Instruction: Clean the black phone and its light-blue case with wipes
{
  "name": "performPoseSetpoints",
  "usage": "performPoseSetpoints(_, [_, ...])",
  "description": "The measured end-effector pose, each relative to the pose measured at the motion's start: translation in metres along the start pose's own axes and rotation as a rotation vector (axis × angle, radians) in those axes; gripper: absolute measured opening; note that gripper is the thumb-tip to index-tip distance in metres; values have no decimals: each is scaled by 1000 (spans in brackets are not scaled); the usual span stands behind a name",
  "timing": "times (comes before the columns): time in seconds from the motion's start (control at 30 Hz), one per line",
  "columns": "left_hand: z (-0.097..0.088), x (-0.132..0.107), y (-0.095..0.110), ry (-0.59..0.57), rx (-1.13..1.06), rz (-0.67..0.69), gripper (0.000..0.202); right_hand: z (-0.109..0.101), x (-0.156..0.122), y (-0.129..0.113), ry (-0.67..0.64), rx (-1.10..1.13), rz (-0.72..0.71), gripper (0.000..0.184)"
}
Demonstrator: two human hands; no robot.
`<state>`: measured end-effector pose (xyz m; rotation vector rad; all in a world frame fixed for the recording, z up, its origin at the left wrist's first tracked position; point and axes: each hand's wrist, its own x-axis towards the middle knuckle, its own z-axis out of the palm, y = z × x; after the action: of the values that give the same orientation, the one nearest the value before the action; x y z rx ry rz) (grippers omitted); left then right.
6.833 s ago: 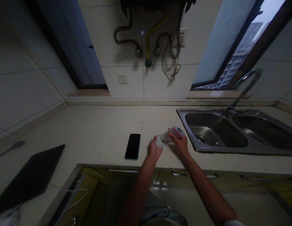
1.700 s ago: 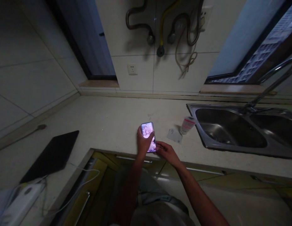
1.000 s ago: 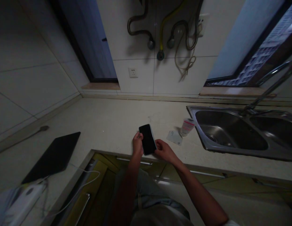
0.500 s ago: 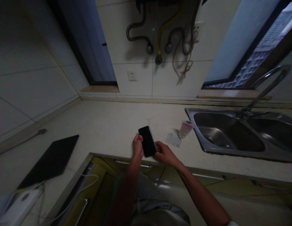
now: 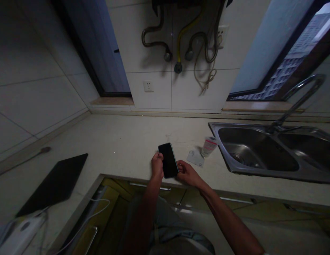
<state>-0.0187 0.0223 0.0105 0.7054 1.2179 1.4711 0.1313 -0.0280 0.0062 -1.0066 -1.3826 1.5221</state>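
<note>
A smartphone (image 5: 168, 161) with a dark screen is held above the front part of the countertop, tilted slightly. My left hand (image 5: 157, 165) is closed on its left edge, the thumb lying over the front. At the lower right edge, my right hand (image 5: 188, 173) grips it with bent fingers, whose tips are partly hidden. Right of the phone, a clear plastic cup (image 5: 209, 146) with a red band and print stands by the sink. A pale flat sheet (image 5: 196, 158) with small print lies beside the cup.
A steel double sink (image 5: 257, 148) with a tall faucet (image 5: 300, 99) is on the right of the countertop (image 5: 122, 138). On the left lie a black flat panel (image 5: 54, 184), a white device (image 5: 23, 233) and a white cable (image 5: 101, 209). Pipes (image 5: 178, 46) hang from the wall.
The phone and my left hand have shifted slightly to the right, and the phone stands a little more upright. My right hand stays at its lower right edge.
</note>
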Motion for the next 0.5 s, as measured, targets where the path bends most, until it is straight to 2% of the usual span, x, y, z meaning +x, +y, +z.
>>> performPoseSetpoints(0.5, [0,3,-1,-57,-30,-18,31,-4,-1,9,-44,78,26,36])
